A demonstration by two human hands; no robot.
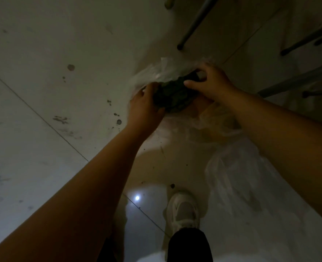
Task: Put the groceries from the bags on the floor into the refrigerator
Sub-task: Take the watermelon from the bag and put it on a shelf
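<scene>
A dark green leafy bundle (175,93) sits in the mouth of a clear plastic bag (156,72) on the pale tiled floor. My left hand (147,104) grips the bundle's left side. My right hand (209,82) holds its upper right end, fingers curled over it. A yellowish plastic bag (216,125) lies just below the bundle, and another thin white bag (237,178) lies crumpled nearer to me on the right. The scene is dim and the refrigerator is out of view.
Grey metal furniture legs (196,21) stand beyond the bags, with more legs (298,80) at the right. My white shoe (182,208) is planted on the floor below the bags. The floor tiles (52,91) at left are stained with dark spots.
</scene>
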